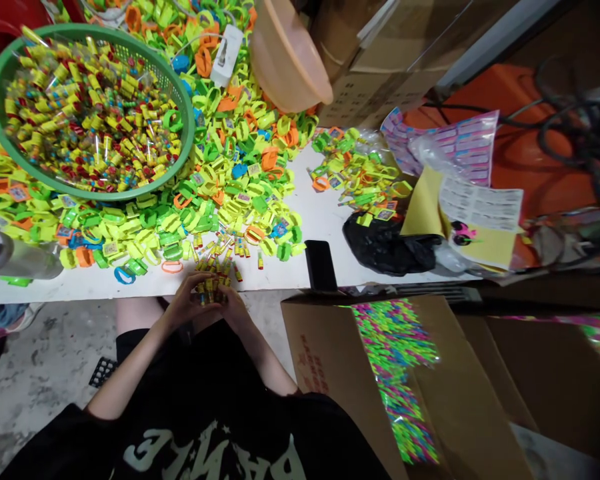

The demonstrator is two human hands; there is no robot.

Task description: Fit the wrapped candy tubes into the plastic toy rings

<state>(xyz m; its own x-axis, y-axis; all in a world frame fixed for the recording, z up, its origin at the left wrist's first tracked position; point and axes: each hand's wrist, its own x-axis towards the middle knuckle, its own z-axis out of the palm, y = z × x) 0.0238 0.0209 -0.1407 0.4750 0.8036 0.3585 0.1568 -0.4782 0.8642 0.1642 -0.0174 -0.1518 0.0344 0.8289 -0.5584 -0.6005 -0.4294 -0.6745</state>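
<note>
At the front edge of the white table, my left hand (184, 301) and my right hand (233, 307) are cupped around a bunch of small yellow-labelled tubes (211, 289). Their fingers curl about the bunch from both sides. Several more such tubes (237, 247) lie loose on the table just beyond my hands. Past those spreads a big heap of plastic toy watches (180, 227) in yellow, green, orange and blue. What fills the tubes is too small to tell.
A green basket (190, 133) full of similar tubes stands at the back left. A black phone (321, 265) lies at the table edge, near a black plastic bag (375, 250). Below right is a cardboard box (325, 360) with colourful packs. A peach basin (295, 60) leans behind.
</note>
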